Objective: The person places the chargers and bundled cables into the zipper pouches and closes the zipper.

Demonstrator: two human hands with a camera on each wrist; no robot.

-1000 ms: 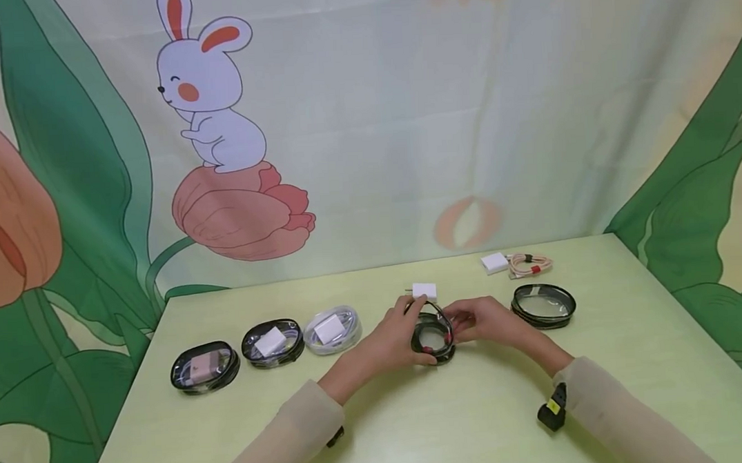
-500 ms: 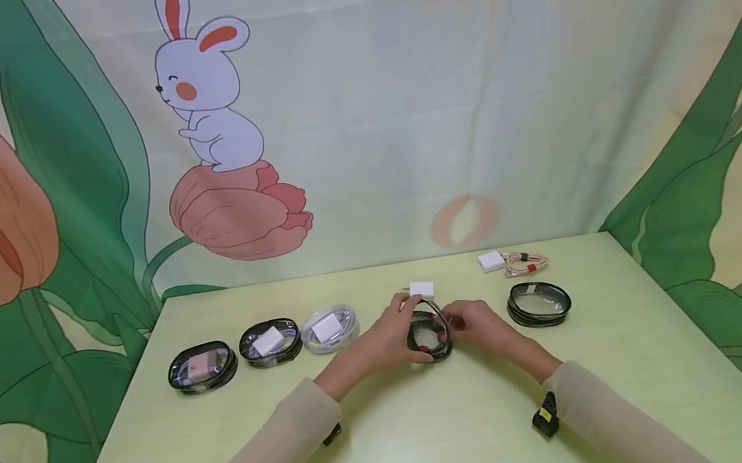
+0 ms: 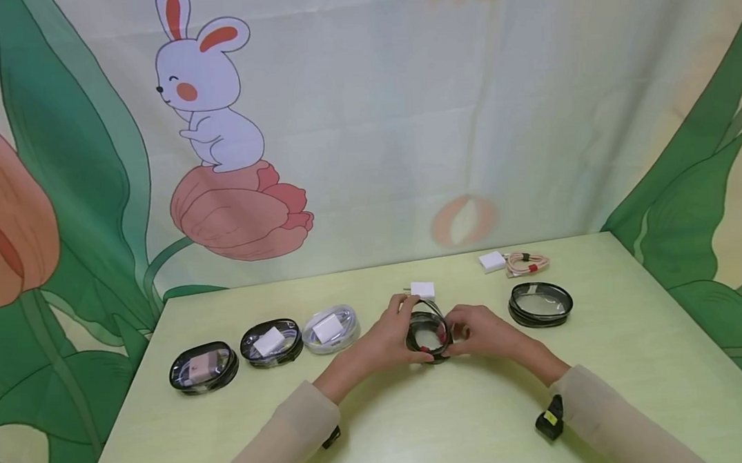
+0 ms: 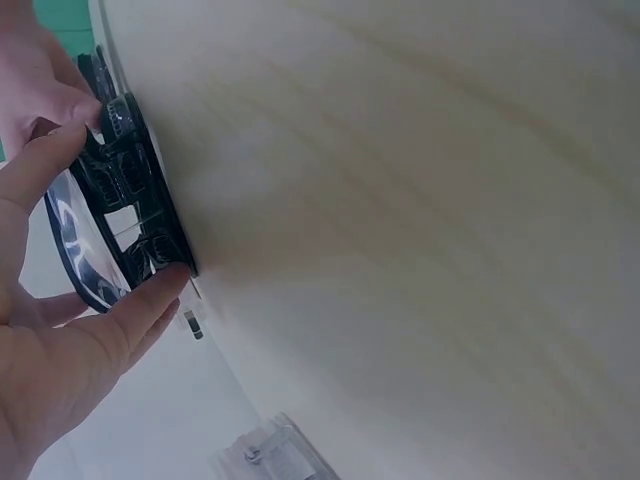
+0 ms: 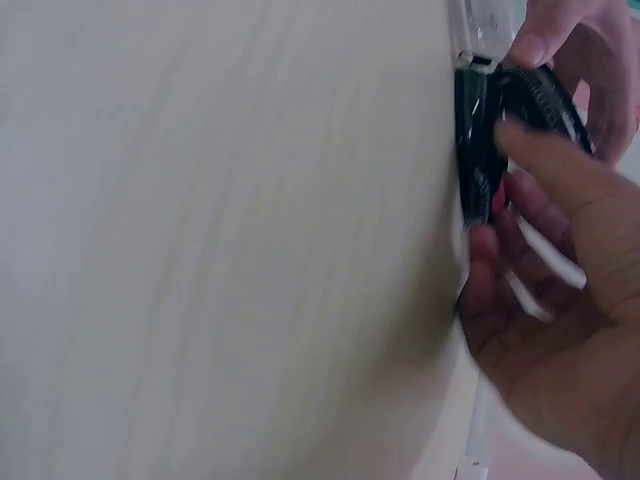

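A clear oval zip case (image 3: 437,357) with black edges sits mid-table, its lid raised at the back. A dark coil with red bits shows inside; its kind is hard to make out. My left hand (image 3: 384,336) grips the case's left side, fingers at the back and thumb at the front. My right hand (image 3: 484,331) is at the right side, its thumb and curled fingers holding the edge. In the left wrist view, both hands meet on the case (image 4: 150,190). The right wrist view shows my thumb over the black side (image 5: 474,130), blurred.
Behind the case lies a white charger plug (image 3: 422,290). A white plug (image 3: 492,261) and a pink cable (image 3: 528,264) lie back right, above another black-edged case (image 3: 541,305). On the left stand three filled cases (image 3: 204,368), (image 3: 271,343), (image 3: 332,328).
My right hand has shifted along the case's right edge and its thumb has come down toward the front. The left hand keeps its grip; the lid stays raised.
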